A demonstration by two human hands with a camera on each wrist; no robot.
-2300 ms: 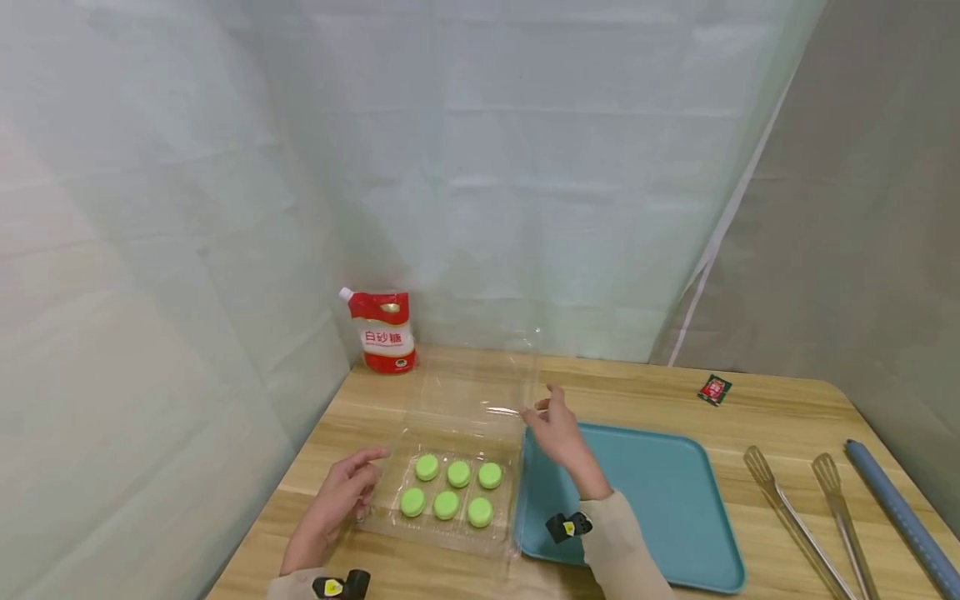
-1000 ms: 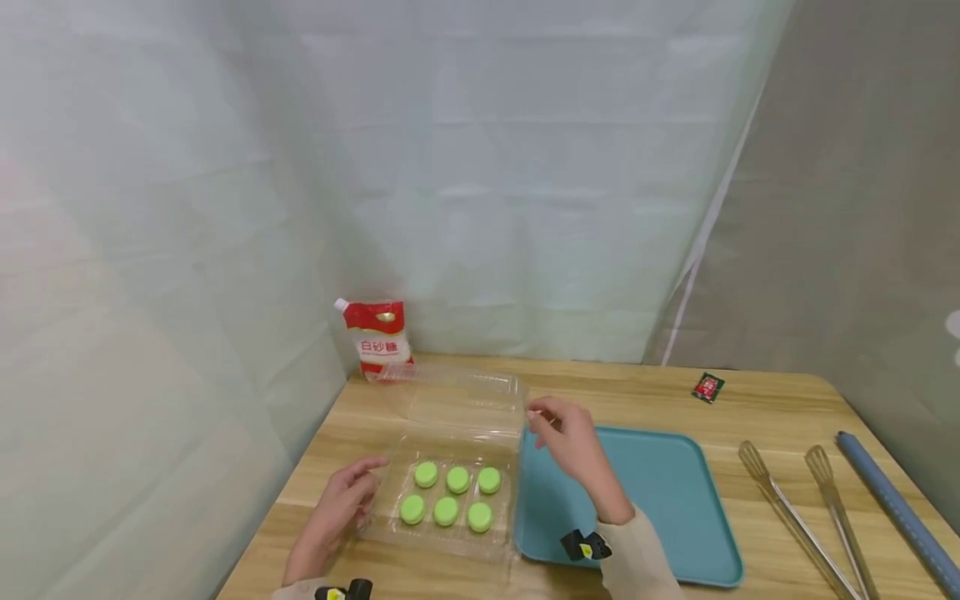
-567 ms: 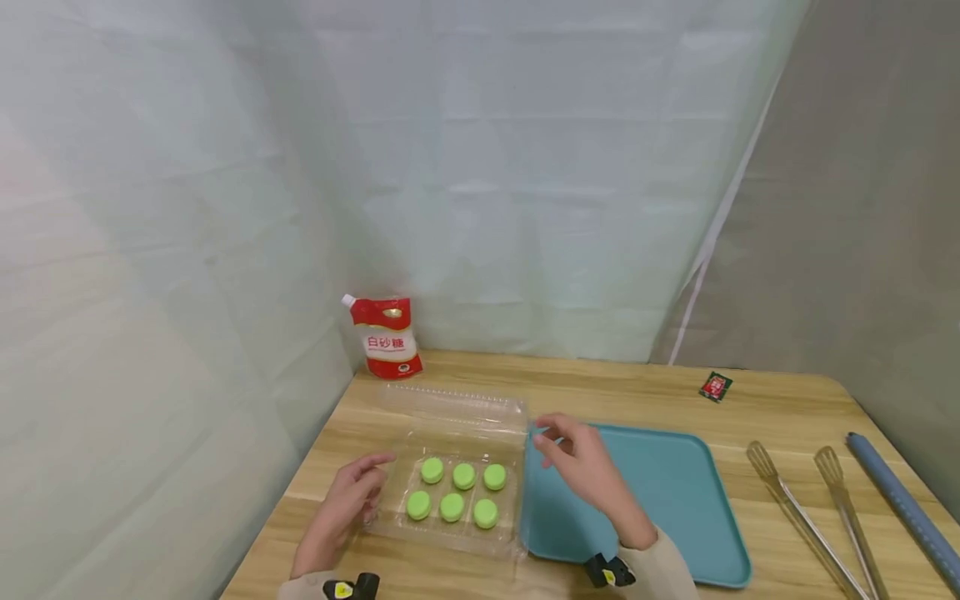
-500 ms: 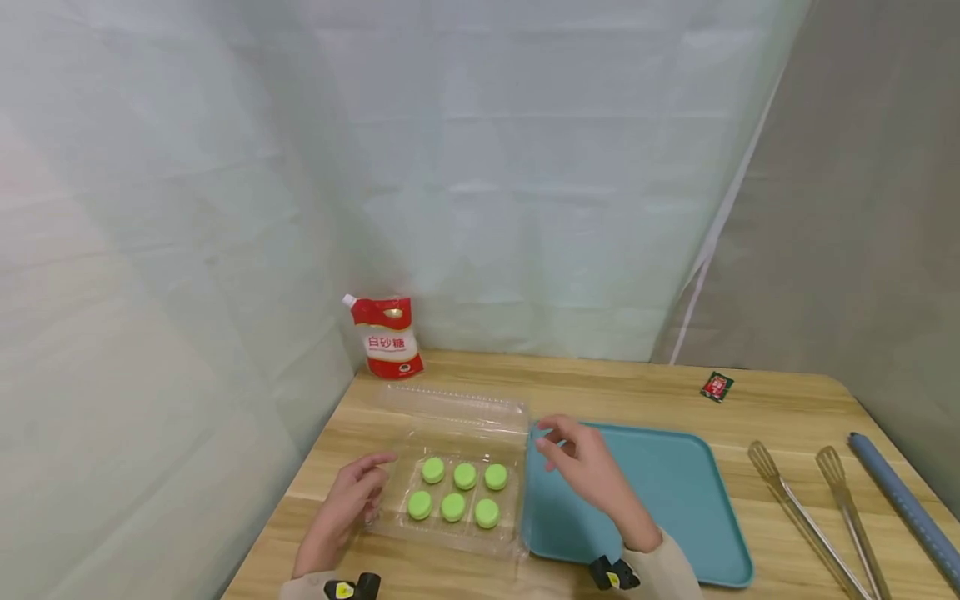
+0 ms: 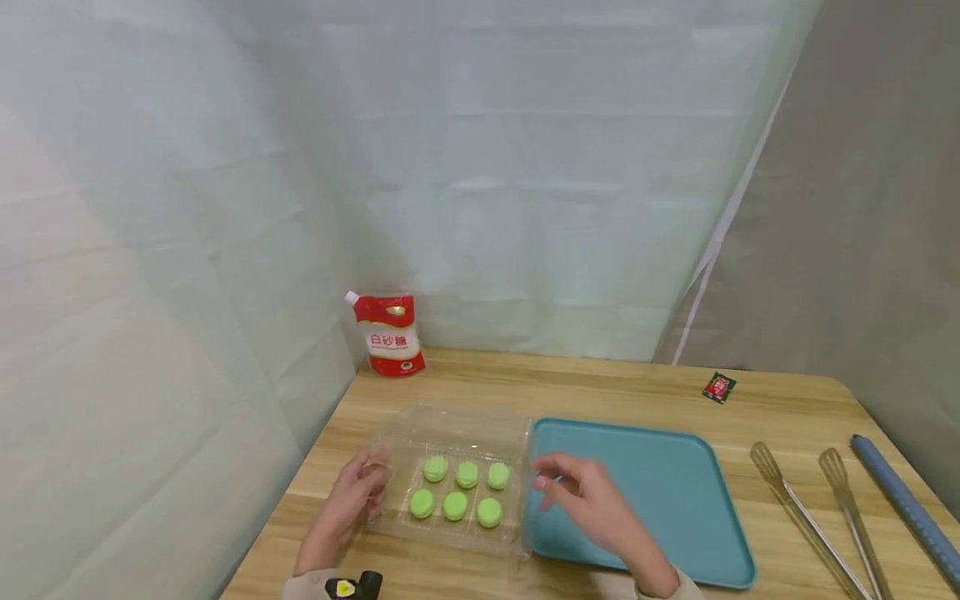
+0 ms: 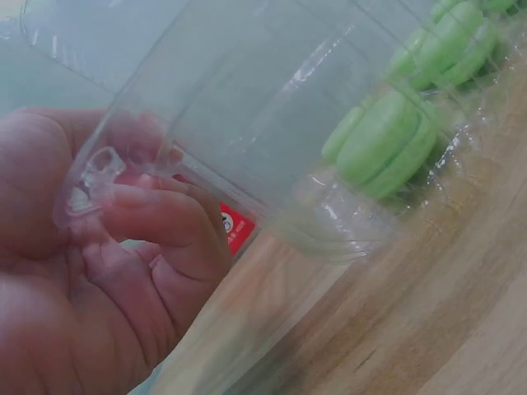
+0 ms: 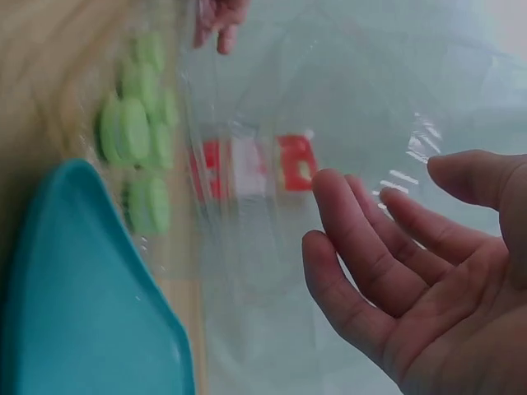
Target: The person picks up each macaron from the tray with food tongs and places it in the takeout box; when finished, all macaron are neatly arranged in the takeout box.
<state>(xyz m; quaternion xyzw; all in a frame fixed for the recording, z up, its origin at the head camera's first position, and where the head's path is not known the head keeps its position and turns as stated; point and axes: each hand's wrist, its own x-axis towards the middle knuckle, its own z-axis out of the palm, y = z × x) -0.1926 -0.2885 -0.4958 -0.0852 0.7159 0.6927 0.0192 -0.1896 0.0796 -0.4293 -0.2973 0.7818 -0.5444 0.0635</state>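
Observation:
A clear plastic clamshell box (image 5: 405, 523) lies on the table with several green macarons (image 5: 454, 505) in it, set in two rows. Its hinged lid (image 5: 472, 425) leans forward over them, part-way down. At the box's left side, my left hand (image 5: 347, 504) grips the clear corner; in the left wrist view the fingers of that hand (image 6: 115, 271) curl around the corner tab. My right hand (image 5: 588, 496) is by the lid's right edge, above the blue tray. In the right wrist view its fingers (image 7: 362, 247) bend loosely, apart from the thumb.
The blue tray (image 5: 645, 500) lies right of the box. Two metal whisk-like tools (image 5: 806, 521) (image 5: 855, 521) and a blue rod (image 5: 903, 500) lie further right. A red-and-white sugar pouch (image 5: 390, 337) stands at the back left; a small green-and-red packet (image 5: 718, 387) lies at the back.
The lid has swung from standing back behind the box forward over the macarons. My right hand has come down and nearer along the lid's edge. My left hand stays at the box's left side.

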